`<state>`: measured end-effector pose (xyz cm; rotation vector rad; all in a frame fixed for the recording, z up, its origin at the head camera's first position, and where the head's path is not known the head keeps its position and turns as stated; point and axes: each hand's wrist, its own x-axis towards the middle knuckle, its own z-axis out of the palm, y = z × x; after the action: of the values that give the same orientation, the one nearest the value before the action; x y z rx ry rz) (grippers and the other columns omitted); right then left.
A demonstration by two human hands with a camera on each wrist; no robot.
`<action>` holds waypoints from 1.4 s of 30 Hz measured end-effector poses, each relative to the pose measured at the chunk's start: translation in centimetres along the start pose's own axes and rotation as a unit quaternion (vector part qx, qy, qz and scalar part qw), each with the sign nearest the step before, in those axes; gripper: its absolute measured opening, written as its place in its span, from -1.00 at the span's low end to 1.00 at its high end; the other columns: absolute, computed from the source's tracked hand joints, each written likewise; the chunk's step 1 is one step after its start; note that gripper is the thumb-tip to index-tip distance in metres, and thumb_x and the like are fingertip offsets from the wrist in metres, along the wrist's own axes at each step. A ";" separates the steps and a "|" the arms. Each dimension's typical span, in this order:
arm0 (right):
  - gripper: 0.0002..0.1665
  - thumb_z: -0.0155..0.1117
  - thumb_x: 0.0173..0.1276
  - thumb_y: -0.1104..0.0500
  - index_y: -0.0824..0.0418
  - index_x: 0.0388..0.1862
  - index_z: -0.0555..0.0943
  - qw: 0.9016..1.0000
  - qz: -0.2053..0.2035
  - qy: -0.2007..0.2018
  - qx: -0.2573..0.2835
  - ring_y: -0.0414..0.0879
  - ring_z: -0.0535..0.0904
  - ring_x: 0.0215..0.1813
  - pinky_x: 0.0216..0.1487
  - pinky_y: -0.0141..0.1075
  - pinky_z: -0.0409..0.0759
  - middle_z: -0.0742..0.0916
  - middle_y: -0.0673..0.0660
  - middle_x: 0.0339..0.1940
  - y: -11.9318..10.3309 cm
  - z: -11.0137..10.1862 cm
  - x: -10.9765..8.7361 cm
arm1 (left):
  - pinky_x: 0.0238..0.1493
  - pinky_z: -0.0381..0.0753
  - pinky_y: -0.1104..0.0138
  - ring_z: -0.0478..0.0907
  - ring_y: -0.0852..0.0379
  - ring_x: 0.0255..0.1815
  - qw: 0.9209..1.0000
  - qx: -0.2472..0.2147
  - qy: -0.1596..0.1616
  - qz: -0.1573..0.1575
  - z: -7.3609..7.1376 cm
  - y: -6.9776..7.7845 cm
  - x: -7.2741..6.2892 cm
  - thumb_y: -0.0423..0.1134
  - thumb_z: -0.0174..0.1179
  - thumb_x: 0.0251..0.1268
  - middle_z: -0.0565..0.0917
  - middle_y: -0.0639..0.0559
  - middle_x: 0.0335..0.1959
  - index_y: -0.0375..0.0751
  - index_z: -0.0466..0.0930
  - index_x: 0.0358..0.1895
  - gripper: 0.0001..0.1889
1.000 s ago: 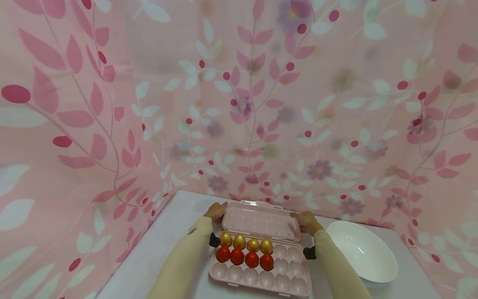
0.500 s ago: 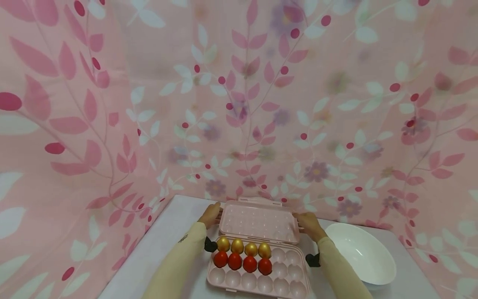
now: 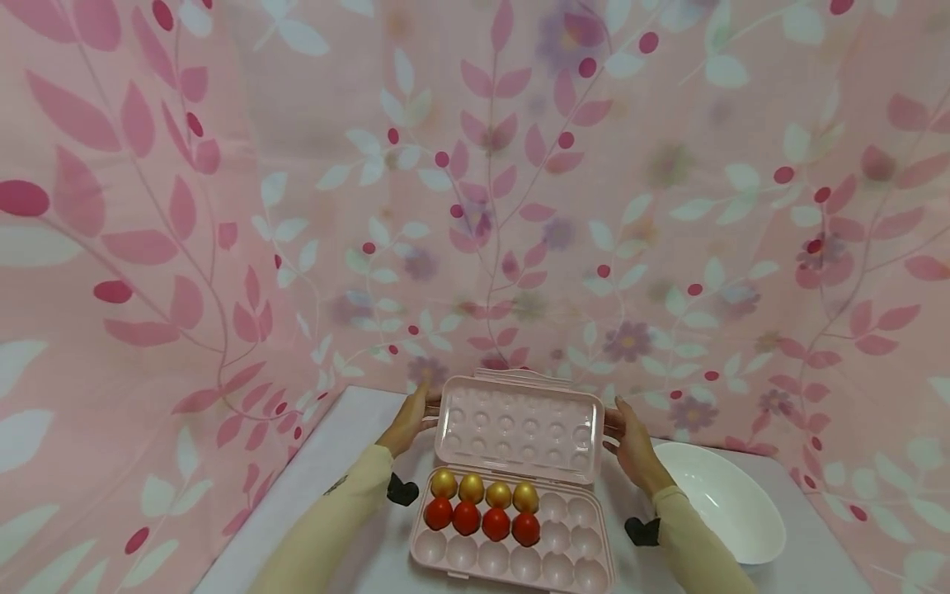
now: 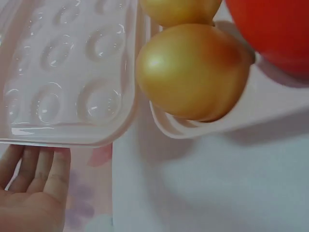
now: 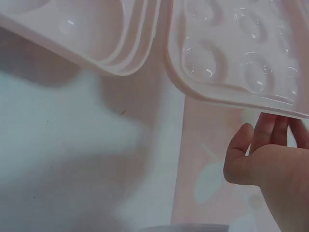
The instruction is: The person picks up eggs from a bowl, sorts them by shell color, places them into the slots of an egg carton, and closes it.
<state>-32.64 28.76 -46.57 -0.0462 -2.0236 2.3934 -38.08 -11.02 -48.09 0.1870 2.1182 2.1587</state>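
Note:
A pink plastic egg box (image 3: 512,565) lies on the table with its lid (image 3: 519,429) raised and tilted at the back. Several gold eggs (image 3: 472,488) fill part of the back row, and several red eggs (image 3: 466,517) sit in the row before them. At the lid's left side is my left hand (image 3: 406,419); in the left wrist view its straight fingers (image 4: 44,166) reach behind the lid's edge. My right hand (image 3: 631,441) is at the other side, fingertips behind the lid edge and thumb (image 5: 237,152) apart from it. Both sets of fingertips are partly hidden.
A white bowl (image 3: 731,503) stands to the right, near the right forearm. Behind the white tabletop (image 3: 297,511) hangs a pink floral curtain (image 3: 519,206), which also runs along the left and right sides.
The lid has swung up from lying further back to a steeper tilt. Both hands have risen with it, spread slightly outward, and their fingers have straightened. The eggs stay in place.

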 end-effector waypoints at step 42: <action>-0.17 0.18 0.30 -0.33 0.29 0.27 0.53 0.591 -0.511 -0.222 -0.584 0.14 0.45 0.31 0.36 -0.52 0.13 0.56 0.22 0.30 7.5 3.5 -14.2 | 0.20 0.44 -0.13 0.33 -0.07 0.38 0.644 0.504 -0.220 0.532 1.9 -5.1 -15.3 0.17 0.15 0.34 0.43 -0.03 0.36 -0.04 0.47 0.34 -0.40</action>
<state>-18.46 23.74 -53.17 1.3367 -2.2848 0.2073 -22.70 -11.60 -53.31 2.1874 2.8033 0.4514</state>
